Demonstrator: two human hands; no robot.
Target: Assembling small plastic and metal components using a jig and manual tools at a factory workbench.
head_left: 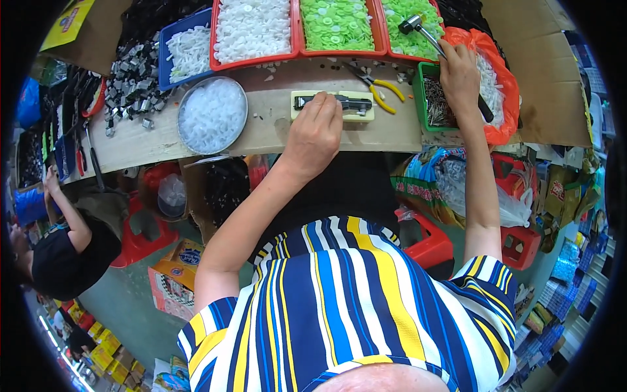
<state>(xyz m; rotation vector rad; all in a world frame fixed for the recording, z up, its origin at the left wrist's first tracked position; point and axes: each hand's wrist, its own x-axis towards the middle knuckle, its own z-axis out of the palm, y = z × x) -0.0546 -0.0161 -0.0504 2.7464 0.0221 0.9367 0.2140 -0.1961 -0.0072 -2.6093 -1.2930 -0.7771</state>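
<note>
My right hand [460, 78] is closed round the handle of a hammer [428, 38]. The hammer's dark head points up and left over a tray of green pieces. My left hand [313, 136] has its fingers together, pressing on the left end of a long black part [356, 104]. That part lies in a cream rectangular block [360, 118] on the workbench; its left middle is hidden by my fingers. Just right of the block, yellow-handled pliers [385, 98] lie with their jaws apart. Beneath my right hand stands a green box [416, 88] of thin metal pins.
Red trays [297, 52] of white and green plastic pieces line the back. Left are a blue tray [163, 65], a round metal dish [245, 108] and small metal parts [134, 85]. A red bag [511, 98] sits right. Another person [65, 251] works at far left.
</note>
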